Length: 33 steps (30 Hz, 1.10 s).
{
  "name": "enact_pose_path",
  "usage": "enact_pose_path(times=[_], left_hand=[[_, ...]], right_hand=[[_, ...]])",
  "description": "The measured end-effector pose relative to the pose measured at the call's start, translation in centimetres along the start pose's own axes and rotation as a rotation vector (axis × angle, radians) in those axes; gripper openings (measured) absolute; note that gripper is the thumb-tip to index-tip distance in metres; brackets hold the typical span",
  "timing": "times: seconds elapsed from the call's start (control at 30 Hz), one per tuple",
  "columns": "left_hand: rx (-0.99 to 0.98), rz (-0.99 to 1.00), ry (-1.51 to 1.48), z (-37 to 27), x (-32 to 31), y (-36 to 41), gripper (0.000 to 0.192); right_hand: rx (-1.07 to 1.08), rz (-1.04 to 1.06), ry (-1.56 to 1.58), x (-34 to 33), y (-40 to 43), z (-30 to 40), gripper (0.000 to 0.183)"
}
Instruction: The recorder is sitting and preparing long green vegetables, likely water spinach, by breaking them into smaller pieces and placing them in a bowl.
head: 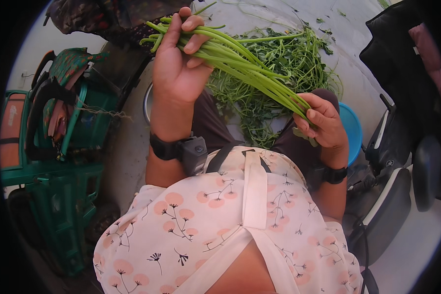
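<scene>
A bundle of long green leaf stalks (242, 62) stretches between my two hands above my lap. Toward its upper left end, my left hand (182, 58) is wrapped around it, and several stalk ends poke out past the fingers. My right hand (321, 117) pinches the lower right end between thumb and fingers, where a small leaf (304, 136) hangs below the palm. One stalk (272, 38) sticks out apart from the bundle to the right. Behind and below the stalks, a tangled heap of greens (308, 62) lies on the floor, partly covered by them.
A blue plastic basin (350, 132) is partly hidden behind my right hand. To the left stands a green three-wheeled cart (55, 191) with cloth on it. A scooter (389, 191) is at the right. Leaf scraps lie on the pale floor (352, 40).
</scene>
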<state>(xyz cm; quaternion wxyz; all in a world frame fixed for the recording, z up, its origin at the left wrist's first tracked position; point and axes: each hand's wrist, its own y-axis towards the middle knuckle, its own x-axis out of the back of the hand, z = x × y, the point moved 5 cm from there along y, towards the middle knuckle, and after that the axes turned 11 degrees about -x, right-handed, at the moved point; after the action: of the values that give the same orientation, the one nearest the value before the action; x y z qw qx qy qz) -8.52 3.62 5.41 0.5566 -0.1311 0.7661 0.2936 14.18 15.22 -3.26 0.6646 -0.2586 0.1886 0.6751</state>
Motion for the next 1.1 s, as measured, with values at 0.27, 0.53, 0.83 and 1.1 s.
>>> enact_pose_path(times=[0.27, 0.53, 0.83, 1.1], left_hand=[[-0.116, 0.02, 0.097, -3.4, 0.3, -0.2, 0.019], [-0.109, 0.019, 0.021, -4.2, 0.5, -0.6, 0.019], [-0.192, -0.085, 0.006, -5.6, 0.5, -1.1, 0.016], [-0.121, -0.004, -0.02, -5.1, 0.4, -0.7, 0.02]], right_hand=[[-0.042, -0.347, -0.286, 2.3, -0.7, 0.2, 0.022], [0.028, -0.186, -0.216, 0.4, 0.9, -0.3, 0.022], [-0.136, 0.018, -0.525, -2.0, 2.1, -1.4, 0.025], [-0.047, -0.373, -0.932, -2.5, 2.3, -0.9, 0.011]])
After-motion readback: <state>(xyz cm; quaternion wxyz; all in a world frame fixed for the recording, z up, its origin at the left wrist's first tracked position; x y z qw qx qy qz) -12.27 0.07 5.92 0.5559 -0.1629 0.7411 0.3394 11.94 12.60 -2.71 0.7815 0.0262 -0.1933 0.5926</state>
